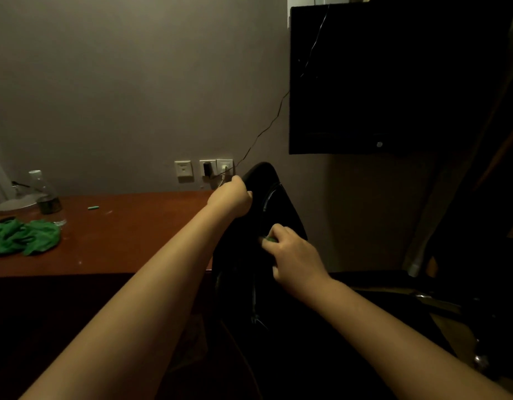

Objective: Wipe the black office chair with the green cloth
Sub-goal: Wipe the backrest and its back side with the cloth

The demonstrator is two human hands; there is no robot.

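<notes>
Dim room, detail limited.

Left grip (231, 197): fingers curled over the top edge of the chair (278, 215) back, holding it steady.
Right grip (292, 254): fingers curled and pinching a small patch of green, taken to be the green cloth (268, 239). Most of it is hidden under the hand, and it is pressed to the middle of the chair back. A larger crumpled green rag (24, 236) lies well apart on the counter (134, 232), near a bottle (44, 194).

Step in hand (judged): wiping the chair back.

Notes for doing it well:
- Spread more cloth under the palm, since a fingertip pinch covers little surface.
- Work in overlapping strokes from the top edge down.
- The left grip should brace against the push so the chair does not swivel.
- Shift the bracing hand to reach the strip it covers.
- Seat and base are too dark to assess; check them by touch.
</notes>
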